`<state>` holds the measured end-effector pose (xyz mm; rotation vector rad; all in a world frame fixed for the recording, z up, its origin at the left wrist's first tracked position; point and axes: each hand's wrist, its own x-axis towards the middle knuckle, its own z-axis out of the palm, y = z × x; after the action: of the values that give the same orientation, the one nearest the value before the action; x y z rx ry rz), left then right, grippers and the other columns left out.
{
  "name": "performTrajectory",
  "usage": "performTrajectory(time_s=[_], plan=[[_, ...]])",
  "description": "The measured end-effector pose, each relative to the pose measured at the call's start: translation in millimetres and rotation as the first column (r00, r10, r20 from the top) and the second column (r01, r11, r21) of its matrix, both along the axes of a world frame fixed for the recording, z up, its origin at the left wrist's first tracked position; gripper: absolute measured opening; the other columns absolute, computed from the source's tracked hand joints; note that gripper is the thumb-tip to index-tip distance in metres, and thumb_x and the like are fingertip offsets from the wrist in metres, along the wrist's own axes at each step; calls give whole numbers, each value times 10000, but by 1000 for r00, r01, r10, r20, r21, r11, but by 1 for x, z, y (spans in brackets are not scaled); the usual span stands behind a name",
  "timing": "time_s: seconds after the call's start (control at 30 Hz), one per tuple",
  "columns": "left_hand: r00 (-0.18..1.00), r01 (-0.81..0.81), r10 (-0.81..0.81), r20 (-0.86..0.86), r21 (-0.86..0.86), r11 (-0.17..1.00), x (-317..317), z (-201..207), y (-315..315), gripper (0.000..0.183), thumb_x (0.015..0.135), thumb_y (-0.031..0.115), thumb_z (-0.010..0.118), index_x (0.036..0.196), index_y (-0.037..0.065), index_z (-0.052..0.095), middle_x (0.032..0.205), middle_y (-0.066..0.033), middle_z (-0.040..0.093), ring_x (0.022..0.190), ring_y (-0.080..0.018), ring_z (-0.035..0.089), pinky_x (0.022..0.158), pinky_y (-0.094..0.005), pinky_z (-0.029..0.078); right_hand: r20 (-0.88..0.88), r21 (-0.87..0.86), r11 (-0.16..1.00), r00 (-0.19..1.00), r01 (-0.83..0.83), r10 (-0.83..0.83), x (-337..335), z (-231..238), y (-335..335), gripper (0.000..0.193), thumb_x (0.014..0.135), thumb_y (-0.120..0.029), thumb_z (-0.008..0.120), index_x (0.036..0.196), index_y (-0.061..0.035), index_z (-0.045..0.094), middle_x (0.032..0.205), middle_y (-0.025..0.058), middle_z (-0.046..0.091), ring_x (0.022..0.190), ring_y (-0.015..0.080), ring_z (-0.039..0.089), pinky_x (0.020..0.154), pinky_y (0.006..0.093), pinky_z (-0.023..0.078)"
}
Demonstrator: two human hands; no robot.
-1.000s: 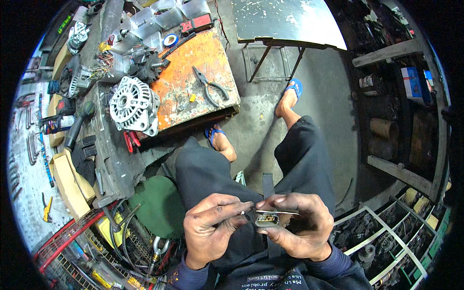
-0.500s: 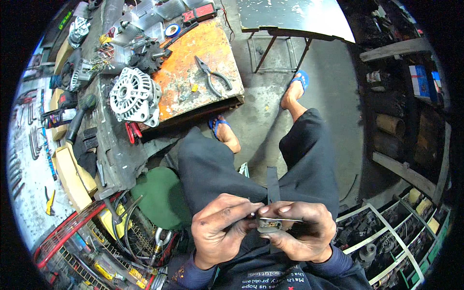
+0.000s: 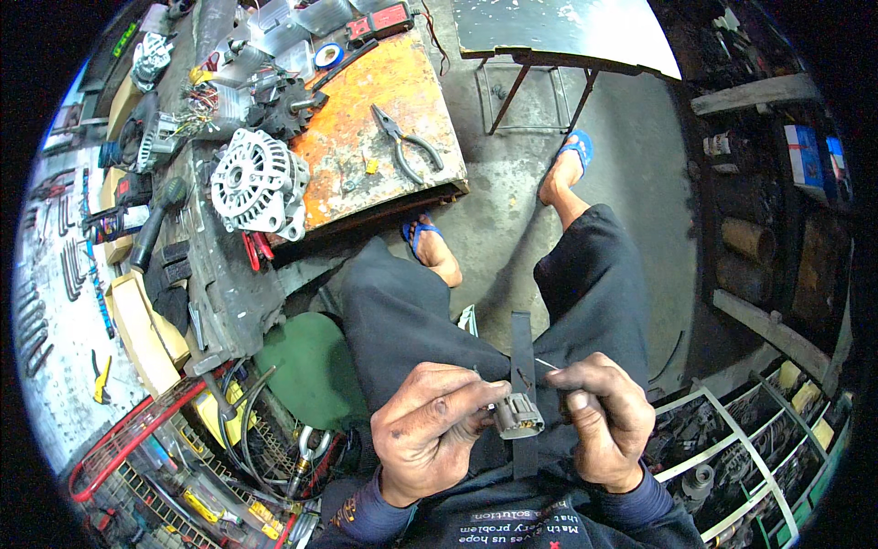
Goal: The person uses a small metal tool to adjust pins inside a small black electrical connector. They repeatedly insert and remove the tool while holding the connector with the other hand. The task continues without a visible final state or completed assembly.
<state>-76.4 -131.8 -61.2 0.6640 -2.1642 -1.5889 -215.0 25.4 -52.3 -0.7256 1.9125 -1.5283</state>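
My left hand [image 3: 430, 432] is closed, pinching a small grey multi-pin electrical connector [image 3: 519, 419] between thumb and fingers above my lap. The connector's open end, with small yellowish spots inside, faces right. A short distance to the right, my right hand [image 3: 605, 423] is closed on a thin metal pick [image 3: 546, 363]. Its bare end sticks out to the upper left, apart from the connector; the rest is hidden in my fingers. Behind the connector, a dark strap [image 3: 522, 343] runs down between my legs.
On the worn orange bench top [image 3: 366, 101] lie long-nose pliers [image 3: 406, 146]. A silver alternator [image 3: 258, 186] stands at its left edge. A green round seat [image 3: 311, 371] is beside my left leg. To the right stands a metal rack [image 3: 732, 439] of parts.
My right hand has drawn away to the right with the pick, leaving a gap to the connector. My left hand has turned the connector, showing more of its ribbed body.
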Motion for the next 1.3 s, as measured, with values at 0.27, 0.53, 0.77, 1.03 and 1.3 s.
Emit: performTrajectory(time_s=[0.27, 0.53, 0.77, 1.03, 1.3], plan=[[999, -23, 19, 46, 72, 997, 3, 9, 5, 268, 829, 45, 832, 1094, 12, 799, 974, -135, 746, 855, -241, 716, 772, -335, 567, -81, -71, 990, 990, -125, 119, 2, 6, -2, 402, 804, -60, 841, 1173, 50, 726, 923, 148, 714, 749, 221, 662, 647, 321, 530], [991, -77, 62, 119, 122, 990, 10, 15, 13, 277, 833, 66, 846, 1102, 11, 802, 964, -133, 749, 842, -216, 713, 766, -315, 562, -187, -124, 983, 976, -138, 114, 5, 5, -6, 430, 724, -22, 880, 1128, 44, 749, 902, 138, 712, 737, 225, 673, 630, 322, 541], [969, -238, 216, 119, 230, 944, 24, 10, -3, 221, 820, -20, 845, 1026, -53, 771, 996, -140, 710, 830, -158, 676, 747, -271, 547, -161, -139, 982, 982, -124, 101, 2, 7, 0, 402, 729, -18, 874, 1109, 44, 756, 903, 129, 713, 715, 207, 663, 612, 312, 528], [950, -288, 212, 230, 374, 882, 37, -1, -11, 209, 772, -46, 870, 965, -35, 792, 969, -126, 729, 848, -155, 683, 753, -266, 538, -75, -165, 983, 994, -85, 74, 1, 3, 0, 368, 743, -43, 888, 1077, 51, 763, 848, 109, 716, 669, 182, 648, 572, 298, 502], [961, -234, 135, 241, 452, 861, 31, 4, -8, 191, 805, -35, 871, 978, -39, 789, 973, -136, 750, 855, -168, 714, 783, -287, 572, -42, -103, 994, 999, -25, 21, 6, -9, 8, 367, 759, -155, 912, 1028, 46, 763, 821, 97, 698, 627, 119, 586, 557, 253, 446]])
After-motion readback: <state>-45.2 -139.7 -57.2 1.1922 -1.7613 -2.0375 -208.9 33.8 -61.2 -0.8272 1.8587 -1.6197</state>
